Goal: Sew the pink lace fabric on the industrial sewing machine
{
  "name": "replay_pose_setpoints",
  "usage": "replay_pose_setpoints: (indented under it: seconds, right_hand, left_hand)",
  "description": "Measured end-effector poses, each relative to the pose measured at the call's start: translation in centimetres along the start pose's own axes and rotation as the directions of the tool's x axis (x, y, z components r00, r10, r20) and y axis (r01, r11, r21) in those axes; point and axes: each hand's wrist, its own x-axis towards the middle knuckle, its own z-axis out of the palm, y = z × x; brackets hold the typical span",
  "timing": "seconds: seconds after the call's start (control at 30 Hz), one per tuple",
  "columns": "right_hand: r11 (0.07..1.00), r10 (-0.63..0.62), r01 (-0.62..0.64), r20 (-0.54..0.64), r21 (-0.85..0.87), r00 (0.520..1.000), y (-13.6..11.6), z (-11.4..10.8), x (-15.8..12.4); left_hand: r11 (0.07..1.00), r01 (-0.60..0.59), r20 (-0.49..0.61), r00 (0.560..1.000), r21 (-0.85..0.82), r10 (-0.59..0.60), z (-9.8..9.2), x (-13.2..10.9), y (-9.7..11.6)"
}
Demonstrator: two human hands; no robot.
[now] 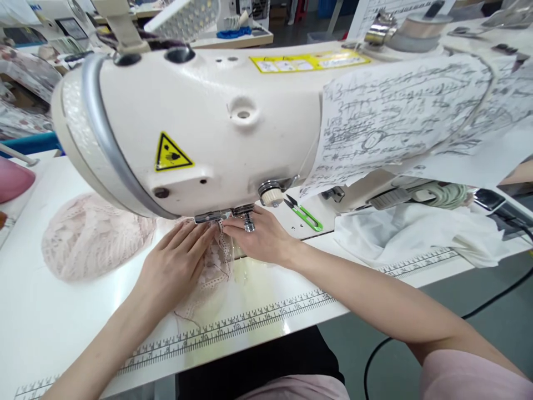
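Observation:
My left hand (pixel 177 261) lies flat on pale pink lace fabric (pixel 215 264), its fingers stretched toward the presser area of the white sewing machine (pixel 208 128). On the other side of the lace, my right hand (pixel 260 236) has its fingers curled in at the fabric's edge, seemingly pinching it; the machine head hides part of them. Needle and presser foot are mostly hidden under the head. A loose thread trails from the lace toward the table's front edge. More pink lace (pixel 94 239) lies bunched left of my left hand.
Green-handled thread snips (pixel 306 214) lie right of my right hand. White cloth (pixel 400 233) rests farther right, near a coil of pale green cord (pixel 445 195). A printed ruler strip (pixel 245 322) runs along the table's front. Handwritten paper (pixel 400 111) covers the machine arm.

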Motion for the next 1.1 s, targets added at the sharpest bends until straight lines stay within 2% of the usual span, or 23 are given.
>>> replay_pose_setpoints:
  seconds: [0.1, 0.2, 0.27, 0.3, 0.37, 0.43, 0.47, 0.5, 0.53, 0.6, 0.67, 0.73, 0.83, 0.97, 1.1]
  right_hand:
    - [1.000, -0.004, 0.005, 0.018, -0.015, 1.000, -0.1, -0.3, -0.1]
    - [1.000, 0.001, -0.003, 0.101, 0.015, 0.995, -0.3, -0.6, 0.0]
    - [0.998, 0.001, -0.009, 0.158, 0.055, 0.987, -0.5, -0.8, 0.1]
    - [0.997, -0.004, -0.010, 0.176, 0.081, 0.984, -0.6, -0.8, 0.1]
    - [0.990, -0.023, -0.004, 0.185, 0.144, 0.983, -0.6, -0.8, 0.1]
    - [0.978, -0.053, 0.018, 0.166, 0.207, 0.985, -0.7, -0.7, 0.0]
    - [0.973, -0.066, 0.030, 0.150, 0.230, 0.987, -0.7, -0.6, 0.0]
    - [0.969, -0.072, 0.039, 0.129, 0.243, 0.989, -0.7, -0.6, -0.1]
    - [0.968, -0.072, 0.045, 0.103, 0.246, 0.992, -0.7, -0.4, -0.1]
    - [0.971, -0.072, 0.064, 0.028, 0.230, 0.997, -0.8, -0.3, -0.2]
    - [0.976, -0.075, 0.084, -0.053, 0.203, 0.996, -0.9, -0.2, -0.2]
    - [0.979, -0.084, 0.099, -0.092, 0.179, 0.992, -0.8, -0.2, -0.1]
    - [0.982, -0.089, 0.104, -0.098, 0.158, 0.991, -0.7, -0.5, 0.1]
    - [0.981, -0.069, 0.081, -0.076, 0.176, 0.995, -0.6, -0.7, 0.2]
    - [0.991, 0.032, -0.041, 0.066, 0.130, 0.997, -1.2, -0.6, 0.2]
  left_hand:
    - [0.986, -0.167, -0.043, 0.985, 0.003, 0.167, -2.0, -1.9, -0.6]
    - [0.915, -0.400, -0.059, 0.913, 0.057, 0.403, -3.1, -4.8, -0.8]
    - [0.890, -0.441, -0.053, 0.892, 0.114, 0.449, -3.0, -6.3, -0.4]
    - [0.894, -0.430, -0.054, 0.897, 0.123, 0.439, -2.9, -6.9, 0.0]
    - [0.941, -0.331, -0.082, 0.938, 0.071, 0.337, -2.8, -7.3, 1.0]
    - [0.989, -0.131, -0.106, 0.987, -0.069, 0.123, -3.3, -6.9, 1.7]
    - [0.989, -0.004, -0.094, 0.996, -0.148, -0.010, -3.8, -6.6, 1.8]
    - [0.972, 0.118, -0.065, 0.989, -0.205, -0.134, -4.5, -6.1, 1.8]
    - [0.953, 0.198, -0.019, 0.978, -0.228, -0.208, -5.2, -5.6, 1.5]
    - [0.953, 0.231, 0.043, 0.973, -0.194, -0.227, -6.4, -4.3, 0.7]
    - [0.983, 0.122, 0.074, 0.991, -0.140, -0.113, -6.9, -2.9, -0.3]
    - [0.994, -0.027, 0.088, 0.995, -0.105, 0.037, -6.3, -1.5, -0.9]
    - [0.979, -0.205, 0.025, 0.979, 0.017, 0.204, -3.9, 0.3, -1.3]
    - [0.970, -0.229, -0.073, 0.969, 0.084, 0.235, -1.2, 1.0, -1.6]
    - [0.969, -0.205, -0.140, 0.965, 0.139, 0.224, -0.9, 0.8, -1.7]
